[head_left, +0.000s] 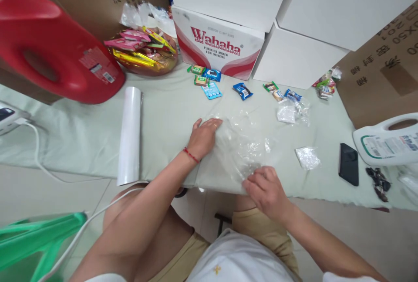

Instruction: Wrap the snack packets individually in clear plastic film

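Observation:
A thin, clear plastic bag (pixel 241 138) lies crumpled on the cloth-covered table in front of me. My left hand (pixel 204 136) is closed over its upper left edge, fingers curled down onto the film, and a red cord is around the wrist. At the near right corner of the bag, my right hand (pixel 266 188) pinches the film between closed fingers close to the table's front edge. Beyond the bag lie small wrapped snacks, among them a blue packet (pixel 242 91) and a light blue sachet (pixel 212 91). Folded clear plastic (pixel 308 158) rests to the right.
A white roll (pixel 129 136) stretches along the table left of my arm. Behind it stand a red jug (pixel 62 51) and a basket of snacks (pixel 163 65). White boxes and a Wahaha carton (pixel 218 46) line the back. A phone (pixel 348 164) and white bottle (pixel 388 140) are right.

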A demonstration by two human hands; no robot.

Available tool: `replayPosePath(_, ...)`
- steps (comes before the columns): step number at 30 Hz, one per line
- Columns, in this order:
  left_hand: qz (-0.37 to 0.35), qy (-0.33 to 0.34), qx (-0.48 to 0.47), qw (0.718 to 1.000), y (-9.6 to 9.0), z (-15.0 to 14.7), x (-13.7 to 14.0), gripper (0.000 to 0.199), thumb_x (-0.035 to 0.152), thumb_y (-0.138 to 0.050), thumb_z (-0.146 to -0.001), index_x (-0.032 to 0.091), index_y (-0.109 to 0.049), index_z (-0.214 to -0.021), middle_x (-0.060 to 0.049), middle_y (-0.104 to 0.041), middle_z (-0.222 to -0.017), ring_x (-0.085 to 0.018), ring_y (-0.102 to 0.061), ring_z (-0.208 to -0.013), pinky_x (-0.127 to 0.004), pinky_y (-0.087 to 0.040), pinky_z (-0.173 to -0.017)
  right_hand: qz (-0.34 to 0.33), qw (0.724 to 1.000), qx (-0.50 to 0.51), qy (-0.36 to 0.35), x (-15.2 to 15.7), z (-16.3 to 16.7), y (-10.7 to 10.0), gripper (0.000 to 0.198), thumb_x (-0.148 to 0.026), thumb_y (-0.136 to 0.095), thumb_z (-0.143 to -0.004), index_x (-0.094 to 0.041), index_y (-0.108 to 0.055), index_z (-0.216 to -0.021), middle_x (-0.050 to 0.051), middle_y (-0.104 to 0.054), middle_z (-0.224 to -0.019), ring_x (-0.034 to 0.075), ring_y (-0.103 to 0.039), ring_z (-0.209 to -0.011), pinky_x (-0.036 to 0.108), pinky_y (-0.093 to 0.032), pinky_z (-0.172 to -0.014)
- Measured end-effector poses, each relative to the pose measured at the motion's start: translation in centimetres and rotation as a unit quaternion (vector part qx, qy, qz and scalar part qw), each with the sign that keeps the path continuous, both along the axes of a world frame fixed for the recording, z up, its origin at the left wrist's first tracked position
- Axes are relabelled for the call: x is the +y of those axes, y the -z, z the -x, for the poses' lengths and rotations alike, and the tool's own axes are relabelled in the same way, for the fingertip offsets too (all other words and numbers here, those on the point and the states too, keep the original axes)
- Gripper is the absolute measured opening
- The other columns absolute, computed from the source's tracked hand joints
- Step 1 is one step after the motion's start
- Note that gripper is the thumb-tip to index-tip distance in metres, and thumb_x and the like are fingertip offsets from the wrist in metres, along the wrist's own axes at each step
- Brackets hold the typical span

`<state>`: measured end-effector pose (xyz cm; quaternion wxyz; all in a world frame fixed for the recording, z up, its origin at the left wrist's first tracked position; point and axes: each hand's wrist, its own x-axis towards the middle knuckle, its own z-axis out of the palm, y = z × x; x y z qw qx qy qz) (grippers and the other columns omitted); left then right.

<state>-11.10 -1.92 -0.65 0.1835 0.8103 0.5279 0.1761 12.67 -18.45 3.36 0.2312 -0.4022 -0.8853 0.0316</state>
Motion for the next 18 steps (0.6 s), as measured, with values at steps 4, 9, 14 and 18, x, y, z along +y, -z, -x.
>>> replayPosePath(4,0.005,-0.024,-0.015,1.000,0.0,0.1,-0.1,0.053,0.008,-0.040,-0.090,0.022,-0.067,-0.133,-0.009,-0.060,-0.151,-0.023,-0.049,-0.147,-0.056,-0.024,-0.125,0.089,0.992,0.034,-0.085,-2.4,0.5,-1.1,0.007,-0.017,-0.062,-0.098,-0.021,-0.068,-0.101,0.002,-0.072,-0.086,0.016,-0.059,-0.075,0.034,-0.044,-0.069)
replayPosePath(9,-0.059,-0.046,-0.035,0.997,-0.7,0.0,-0.8,0.048,0.006,-0.047,-0.080,0.022,-0.075,-0.116,-0.006,-0.061,-0.150,-0.026,-0.036,-0.155,-0.057,-0.021,-0.127,0.054,0.985,0.149,0.070,3.8,-0.3,-5.5,0.014,-0.021,-0.054,-0.102,-0.024,-0.068,-0.105,0.004,-0.074,-0.094,0.018,-0.067,-0.083,0.033,-0.052,-0.074)
replayPosePath(14,-0.104,-0.053,-0.002,0.993,-1.4,-0.4,-1.9,0.042,0.022,-0.042,-0.098,0.024,-0.069,-0.129,-0.007,-0.057,-0.154,-0.026,-0.036,-0.155,-0.062,-0.012,-0.128,0.034,0.985,-0.001,0.168,12.5,-2.2,-1.6,0.046,-0.042,-0.048,-0.104,-0.017,-0.059,-0.141,0.017,-0.055,-0.151,0.032,-0.050,-0.138,0.051,-0.042,-0.114)
replayPosePath(18,-0.048,-0.063,0.059,0.995,-0.9,-0.4,-2.5,0.051,0.039,-0.038,-0.104,0.026,-0.053,-0.151,-0.012,-0.045,-0.163,-0.032,-0.035,-0.154,-0.074,-0.007,-0.123,0.108,0.962,-0.109,0.226,16.4,-5.1,2.2,0.049,-0.042,-0.045,-0.102,-0.013,-0.064,-0.136,0.021,-0.054,-0.151,0.036,-0.044,-0.143,0.055,-0.034,-0.119)
